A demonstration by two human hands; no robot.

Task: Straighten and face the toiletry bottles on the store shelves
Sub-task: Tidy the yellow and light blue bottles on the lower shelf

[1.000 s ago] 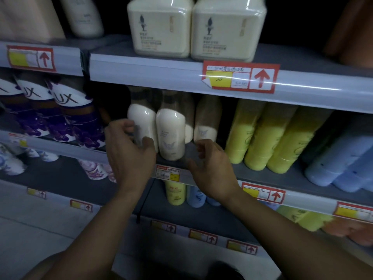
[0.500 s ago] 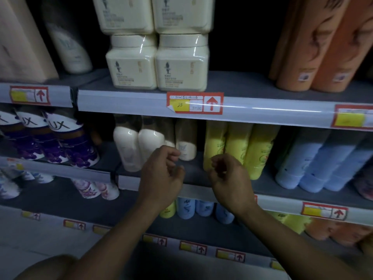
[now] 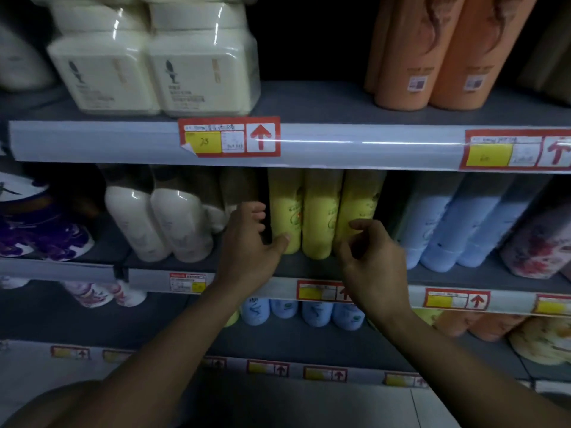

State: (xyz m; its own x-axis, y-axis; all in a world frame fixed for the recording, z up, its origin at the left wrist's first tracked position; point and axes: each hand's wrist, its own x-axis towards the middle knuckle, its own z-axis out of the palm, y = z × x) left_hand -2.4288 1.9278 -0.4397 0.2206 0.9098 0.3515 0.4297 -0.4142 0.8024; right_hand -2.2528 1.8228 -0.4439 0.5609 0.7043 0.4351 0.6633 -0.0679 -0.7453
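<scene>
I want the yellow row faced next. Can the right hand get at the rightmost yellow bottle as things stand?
Probably yes. The right hand is already in front of the rightmost yellow bottle, fingers loosely curled and holding nothing, with nothing between them. The blue bottles crowd its right side.

Dim overall; glare streaks the shelf rail (image 3: 340, 143); soft motion blur throughout; wide-angle curvature bends the edges.

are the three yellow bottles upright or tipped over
Upright: the three yellow bottles stand side by side on the middle shelf, bases down.
</scene>
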